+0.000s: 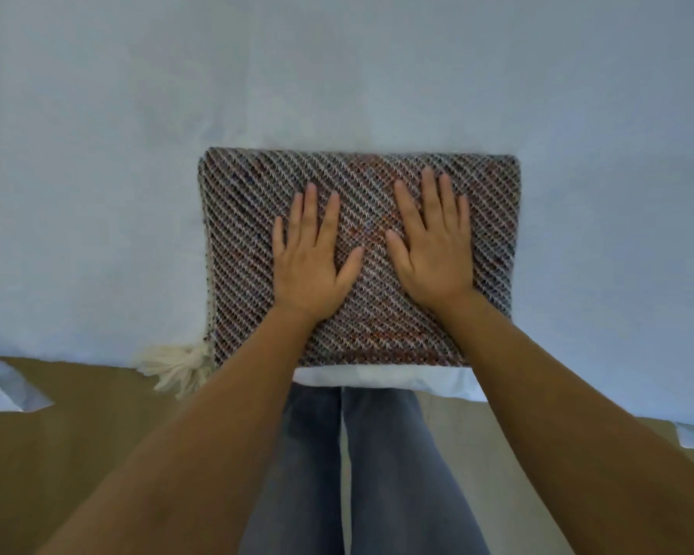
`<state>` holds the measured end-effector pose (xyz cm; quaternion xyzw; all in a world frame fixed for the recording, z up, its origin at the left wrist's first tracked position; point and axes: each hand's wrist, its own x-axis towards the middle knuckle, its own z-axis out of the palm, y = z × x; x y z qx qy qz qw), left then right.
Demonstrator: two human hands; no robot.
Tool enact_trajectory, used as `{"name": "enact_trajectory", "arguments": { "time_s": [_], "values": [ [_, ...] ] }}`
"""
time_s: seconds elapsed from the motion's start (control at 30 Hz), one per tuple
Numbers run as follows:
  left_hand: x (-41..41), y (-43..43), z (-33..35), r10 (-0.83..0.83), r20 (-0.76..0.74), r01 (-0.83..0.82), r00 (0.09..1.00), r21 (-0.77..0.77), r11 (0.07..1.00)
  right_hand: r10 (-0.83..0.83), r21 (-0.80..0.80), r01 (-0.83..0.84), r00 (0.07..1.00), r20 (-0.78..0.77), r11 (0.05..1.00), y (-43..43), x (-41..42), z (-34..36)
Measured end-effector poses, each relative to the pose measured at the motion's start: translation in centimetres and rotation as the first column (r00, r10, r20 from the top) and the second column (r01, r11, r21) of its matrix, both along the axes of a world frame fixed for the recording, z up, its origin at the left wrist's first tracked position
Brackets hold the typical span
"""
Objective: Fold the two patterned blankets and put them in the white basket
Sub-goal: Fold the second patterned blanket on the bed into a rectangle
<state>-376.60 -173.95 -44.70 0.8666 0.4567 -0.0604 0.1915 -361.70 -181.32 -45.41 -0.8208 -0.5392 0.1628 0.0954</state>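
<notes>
One patterned blanket (253,202) is folded, pressed flat by the left hand (311,262) at 9 o'clock and the right hand (433,254) at 3, fingers straight. No basket is seen yet.

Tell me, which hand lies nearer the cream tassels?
The left hand, flat on the folded blanket. The tassels hang off the blanket's near left corner, well away from the right hand.

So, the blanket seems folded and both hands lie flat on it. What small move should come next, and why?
Probably slide the left hand and right hand outward, curl the fingers under the blanket and lift it. It lies as a tidy rectangle, both hands only press on it with straight fingers, and the white basket is not in view.
</notes>
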Motion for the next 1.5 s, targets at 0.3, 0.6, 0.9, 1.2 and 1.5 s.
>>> {"name": "enact_trajectory", "arguments": {
  "time_s": [0.3, 0.6, 0.9, 1.2, 1.5],
  "values": [
    [-0.6, 1.9, -2.2, -0.024, 0.012, 0.024, 1.0, 0.016, 1.0, -0.128, 0.058, 0.129, 0.992, -0.017, 0.99, 1.0, 0.6, -2.0],
    [-2.5, 1.9, -0.7, 0.207, -0.055, -0.203, 0.977, 0.063, 0.977, -0.223, -0.076, 0.232, 0.968, 0.111, 0.97, -3.1, 3.0, -0.7],
    [-2.1, 2.9, -2.3, 0.197, -0.005, -0.197, 0.98, 0.045, 0.979, -0.298, -0.062, 0.3, 0.954, 0.039, 0.952, -2.7, 3.2, -2.2],
    [-7.3, -0.4, -0.5, 0.264, 0.02, -0.265, 0.964, 0.067, 0.962, -0.442, 0.038, 0.441, 0.897, 0.028, 0.897, -6.9, -1.7, -0.5],
    [-8.2, 1.4, -0.8, 0.436, 0.252, -0.402, 0.864, -0.178, 0.898, -0.484, -0.041, 0.482, 0.869, -0.106, 0.875, -6.9, -1.1, -0.2]
  ]
}}
